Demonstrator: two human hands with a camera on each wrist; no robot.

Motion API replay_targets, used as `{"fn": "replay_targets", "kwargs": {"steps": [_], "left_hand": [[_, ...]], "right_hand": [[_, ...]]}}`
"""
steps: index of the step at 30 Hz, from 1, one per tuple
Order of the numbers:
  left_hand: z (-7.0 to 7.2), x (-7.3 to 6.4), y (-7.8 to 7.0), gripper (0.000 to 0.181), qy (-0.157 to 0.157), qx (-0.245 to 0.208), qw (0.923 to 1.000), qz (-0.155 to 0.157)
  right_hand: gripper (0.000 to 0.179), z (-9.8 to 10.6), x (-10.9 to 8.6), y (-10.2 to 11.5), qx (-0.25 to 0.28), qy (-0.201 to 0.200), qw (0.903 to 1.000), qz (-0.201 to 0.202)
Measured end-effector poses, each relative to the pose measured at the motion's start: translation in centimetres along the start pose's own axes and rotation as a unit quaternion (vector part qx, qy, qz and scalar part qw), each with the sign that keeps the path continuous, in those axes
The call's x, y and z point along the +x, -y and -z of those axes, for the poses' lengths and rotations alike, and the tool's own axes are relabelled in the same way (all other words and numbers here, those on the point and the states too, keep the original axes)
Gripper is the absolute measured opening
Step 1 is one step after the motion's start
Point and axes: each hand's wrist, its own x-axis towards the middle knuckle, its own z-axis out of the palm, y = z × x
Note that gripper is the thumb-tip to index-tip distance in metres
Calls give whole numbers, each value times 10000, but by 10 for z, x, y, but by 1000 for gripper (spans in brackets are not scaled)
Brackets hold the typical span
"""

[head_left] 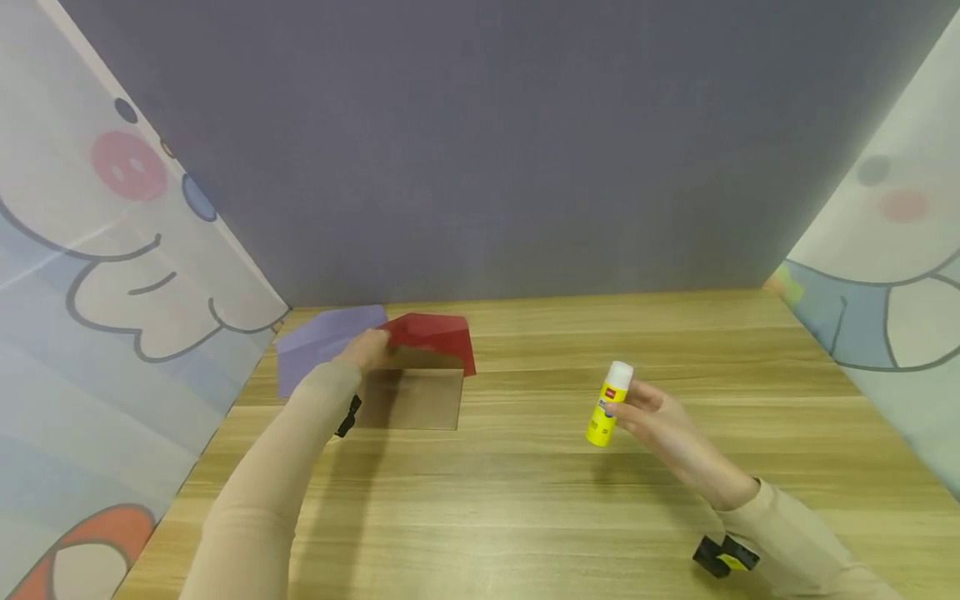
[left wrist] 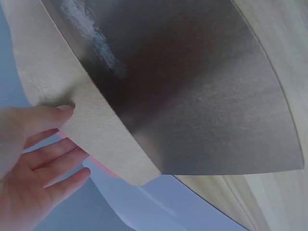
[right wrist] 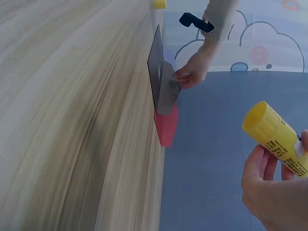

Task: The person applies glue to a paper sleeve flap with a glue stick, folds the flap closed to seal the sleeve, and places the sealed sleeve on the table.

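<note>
My left hand point(head_left: 367, 348) pinches the raised flap of a brown paper piece point(head_left: 420, 400) that looks like an envelope. The left wrist view shows the thumb on the flap point(left wrist: 91, 115) and the fingers behind it. A whitish smear point(left wrist: 96, 36) marks the dark brown panel. Behind and partly under it lie a red paper piece point(head_left: 442, 333) and a purple paper piece point(head_left: 322, 337), both creased. My right hand point(head_left: 660, 421) holds a yellow glue stick point(head_left: 602, 421) above the table, its white cap upward. In the right wrist view its yellow base point(right wrist: 257, 118) faces the camera.
The wood-grain table point(head_left: 510, 517) meets a grey-blue wall point(head_left: 510, 167) at the back. Cartoon-printed panels point(head_left: 82, 275) stand on both sides. A small yellow thing point(right wrist: 160, 4), cut off by the frame's edge, shows beyond the papers in the right wrist view.
</note>
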Motion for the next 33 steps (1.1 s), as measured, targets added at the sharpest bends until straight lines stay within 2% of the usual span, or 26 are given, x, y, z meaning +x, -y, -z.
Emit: {"fn": "replay_targets", "kwargs": {"steps": [6,13,15,19,22,24,29,33], "left_hand": [[-3,0,6,8,73,-107,9999,-1],[-4,-1,9,9,102,-189,9995,-213],[-4,-1,10,10,88,-204,9991,-373],[-1,-3,8,18,19,-281,9948,-979],[1,-4,3,24,-55,-451,9893,-1388],[3,-4,-2,27,-72,-628,9860,-1542],[7,-5,-21,27,49,-1063,9795,-1711],[5,0,-40,25,161,-1116,9762,-1853]], "right_hand": [[62,1,0,-2,68,-46,10000,17],[61,3,2,-4,142,-28,9999,88],[60,3,2,-4,162,-27,9998,91],[59,5,2,-5,258,-22,9996,120],[59,5,2,-5,343,-11,9993,168],[58,6,2,-5,392,-19,9990,192],[49,7,2,-5,520,-84,9984,211],[37,9,1,-3,616,-132,9978,226]]}}
